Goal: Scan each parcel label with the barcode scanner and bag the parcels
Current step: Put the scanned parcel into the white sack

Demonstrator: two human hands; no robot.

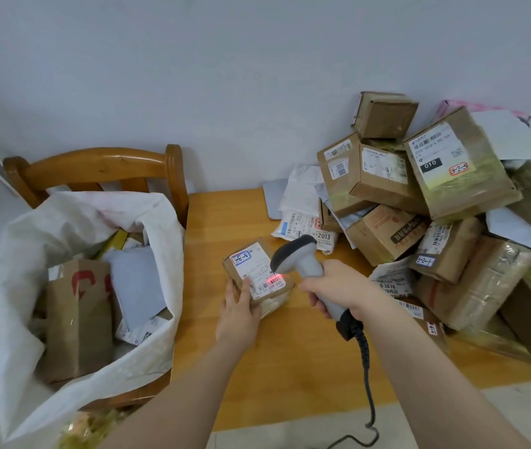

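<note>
Wooden counter (290, 367) against pale wall (225, 76). Small parcel (259, 278) at centre, label (252, 264) up, red scan line on barcode; left hand (239, 311) grips its near edge. Right hand (338, 285) clenched round barcode scanner (304, 259), head just above label. Parcel heap (435, 205) right; part-filled white bag (63, 228) on chair (95, 166) left.

Wooden table (225, 218) against the wall, small parcel (252, 259) near its middle, heap of parcels (445, 202) covering its right end, flat mailers (301, 192) at the far edge, chair (95, 166) at left bearing a bag (47, 228).
</note>
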